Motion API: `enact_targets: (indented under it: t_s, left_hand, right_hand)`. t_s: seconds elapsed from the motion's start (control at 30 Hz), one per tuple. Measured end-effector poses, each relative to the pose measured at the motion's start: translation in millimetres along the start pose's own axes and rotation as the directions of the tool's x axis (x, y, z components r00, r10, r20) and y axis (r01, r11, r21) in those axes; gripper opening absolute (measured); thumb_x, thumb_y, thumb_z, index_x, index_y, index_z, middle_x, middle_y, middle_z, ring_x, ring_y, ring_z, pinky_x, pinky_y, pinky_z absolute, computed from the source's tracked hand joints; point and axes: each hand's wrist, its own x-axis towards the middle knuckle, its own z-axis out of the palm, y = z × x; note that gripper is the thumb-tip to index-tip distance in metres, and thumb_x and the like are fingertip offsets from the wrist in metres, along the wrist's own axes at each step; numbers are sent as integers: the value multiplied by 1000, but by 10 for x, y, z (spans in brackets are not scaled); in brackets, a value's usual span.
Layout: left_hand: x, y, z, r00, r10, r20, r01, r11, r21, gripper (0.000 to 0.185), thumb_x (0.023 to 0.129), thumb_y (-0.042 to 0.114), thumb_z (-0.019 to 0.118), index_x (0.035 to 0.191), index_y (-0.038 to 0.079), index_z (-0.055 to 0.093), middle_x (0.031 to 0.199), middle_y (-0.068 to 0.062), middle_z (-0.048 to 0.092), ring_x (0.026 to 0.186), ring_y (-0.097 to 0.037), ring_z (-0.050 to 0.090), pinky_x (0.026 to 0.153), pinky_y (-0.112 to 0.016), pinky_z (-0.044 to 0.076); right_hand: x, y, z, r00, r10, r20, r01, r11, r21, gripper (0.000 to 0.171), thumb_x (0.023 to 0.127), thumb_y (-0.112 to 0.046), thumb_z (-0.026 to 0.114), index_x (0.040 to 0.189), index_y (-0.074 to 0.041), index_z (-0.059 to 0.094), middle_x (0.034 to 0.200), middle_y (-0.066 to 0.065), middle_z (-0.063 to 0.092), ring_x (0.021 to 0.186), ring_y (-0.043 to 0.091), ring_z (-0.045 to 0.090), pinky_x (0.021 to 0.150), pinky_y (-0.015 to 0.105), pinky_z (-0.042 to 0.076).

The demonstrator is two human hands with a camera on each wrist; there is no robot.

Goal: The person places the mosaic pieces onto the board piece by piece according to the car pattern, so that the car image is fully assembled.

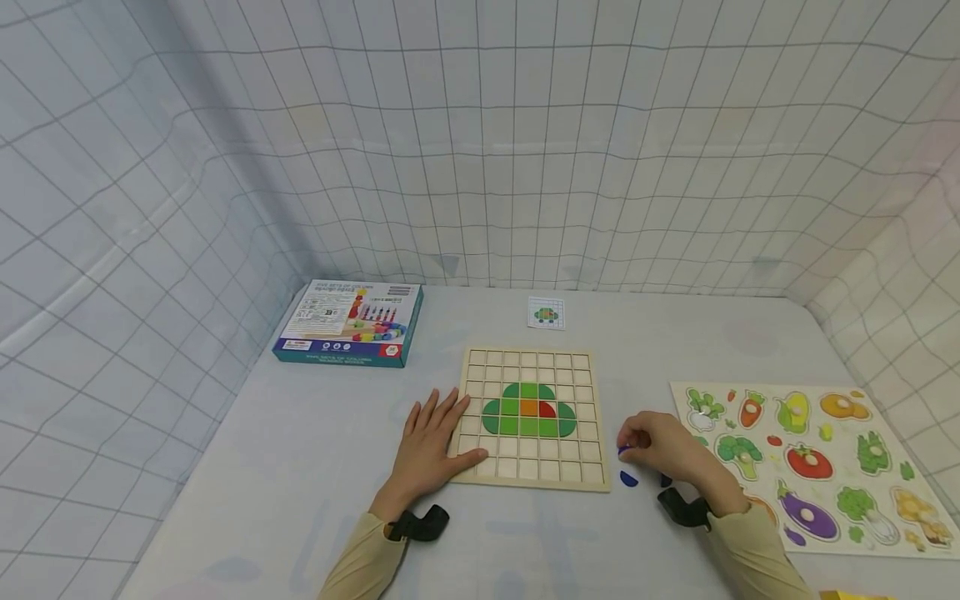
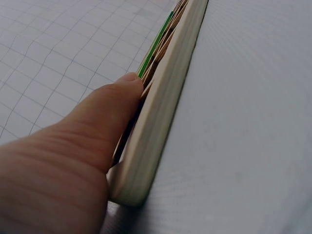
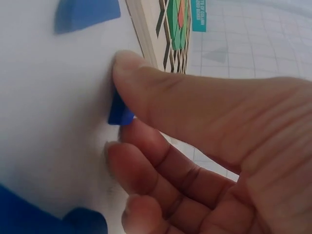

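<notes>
A square wooden grid board (image 1: 517, 468) lies on the table, with green pieces (image 1: 529, 390), an orange piece (image 1: 528, 407) and a red piece (image 1: 547, 409) set in its cells. My left hand (image 1: 429, 450) rests flat over the board's left edge, fingers spread; in the left wrist view its thumb (image 2: 112, 105) lies on the frame. Right of the board, my right hand (image 1: 663, 450) pinches a small blue piece (image 3: 118, 111) between thumb and fingers, which partly hide it. Close by lie a dark blue half-round piece (image 1: 628, 479) and another blue piece (image 1: 666, 481), partly covered.
Behind the board lies a small pattern card (image 1: 546, 313) showing a green turtle-like figure. A boxed toy set (image 1: 348, 323) sits at the back left. To the right is a vegetable puzzle board (image 1: 757, 392), beneath the right forearm's side. Gridded cloth walls surround the table.
</notes>
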Motion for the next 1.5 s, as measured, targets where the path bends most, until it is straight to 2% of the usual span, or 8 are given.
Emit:
enact_targets:
  t_s: [0.27,0.5,0.73,0.9,1.03,1.3,1.5]
  left_hand:
    - [-13,-5,16,1000,-11,9,11,1000,-6,88,80,62,62,149,15,34,154,-6,27,142,-31,10,111,-51,3]
    - [-8,3,3,1000,-4,-3,4,1000,-12,86,81,60,62,148,13,35,153,-7,28,142,-33,12,110,-53,4]
    - [-4,8,0,1000,-11,10,11,1000,0,87,80,61,62,149,14,35,153,-6,27,142,-31,10,111,-52,4]
    - [-1,17,-13,1000,-14,11,14,1000,3,86,80,60,62,148,14,36,153,-7,28,142,-33,11,111,-53,5]
    - [-2,25,-20,1000,-20,19,20,1000,3,86,81,61,61,148,14,36,153,-7,28,142,-32,10,111,-53,4]
    - [-1,28,-27,1000,-23,20,23,1000,-6,87,80,61,62,148,14,36,153,-7,27,142,-32,10,111,-52,3]
    - [4,9,-5,1000,-15,10,15,1000,-2,87,81,62,62,148,14,35,153,-7,28,142,-32,11,111,-52,4]
  right_hand:
    - [-48,19,-22,1000,23,-20,-23,999,-26,11,78,-7,76,81,-13,68,72,-9,55,64,8,49,55,26,43]
    - [-31,-9,-27,999,43,-31,-45,998,-46,16,77,-4,76,77,-14,63,68,-7,51,60,11,46,52,26,41]
    - [-54,-37,-12,998,53,-17,-53,998,-23,22,77,0,75,75,-14,58,67,-6,51,60,12,46,51,26,40]
    - [-70,-35,15,998,49,-50,-51,998,-30,25,77,1,75,72,-15,56,67,-7,51,61,11,46,53,25,39]
    - [-65,-51,41,995,54,-83,-57,998,-36,23,76,-1,76,77,-14,57,67,-7,50,61,11,46,53,25,40]
    - [24,-235,103,990,-26,-142,15,997,-75,13,79,-2,73,86,-12,68,70,-10,53,61,8,47,52,25,40]
    - [152,-418,199,986,-113,-126,114,993,0,10,82,-4,72,87,-12,69,76,-9,58,65,6,50,53,25,43]
